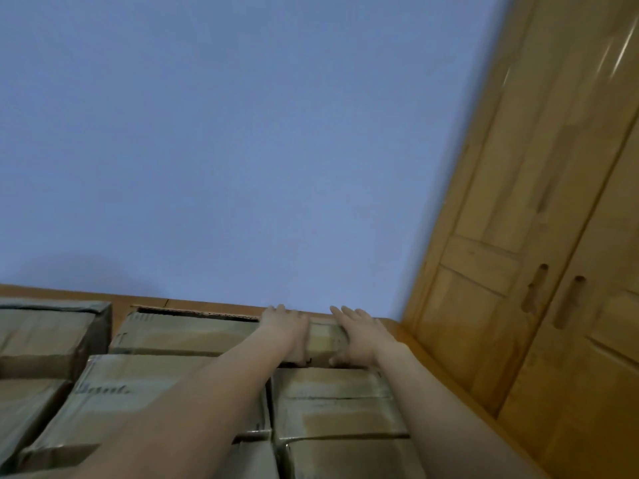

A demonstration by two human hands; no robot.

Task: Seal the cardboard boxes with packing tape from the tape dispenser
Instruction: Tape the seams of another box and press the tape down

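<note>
Left hand (285,328): flat on top of the far box (221,331), fingers reaching over its back edge, holding nothing.
Right hand (359,335): laid open on the right end of the same box, fingers straight toward the wall (242,150), thumb at the near edge, nothing gripped.
Far box: rearmost in the stack, up against the wall; back flap seems lifted along a dark gap left of the left hand.
Near boxes (332,406): packed tight below the forearms, shiny strips across the tops, probably tape already applied.
Left box (48,337): apart from the far box, taped as far as can be told.
Dispenser: not in view; neither hand carries it.
Step, as judged: pressing the far box's flaps shut or shifting the box, ahead of taping.
Doing it well: press evenly with both palms so the flaps meet flush, close the back gap first, keep one hand on the seam while fetching the dispenser.
Hidden: left fingertips past the back edge; the seam under the palms; the surface under the stack.
Hard to make out: whole frame soft with blur, writing on one box unreadable.
Cut off: wardrobe (553,236) at right, lower boxes at the bottom edge.
</note>
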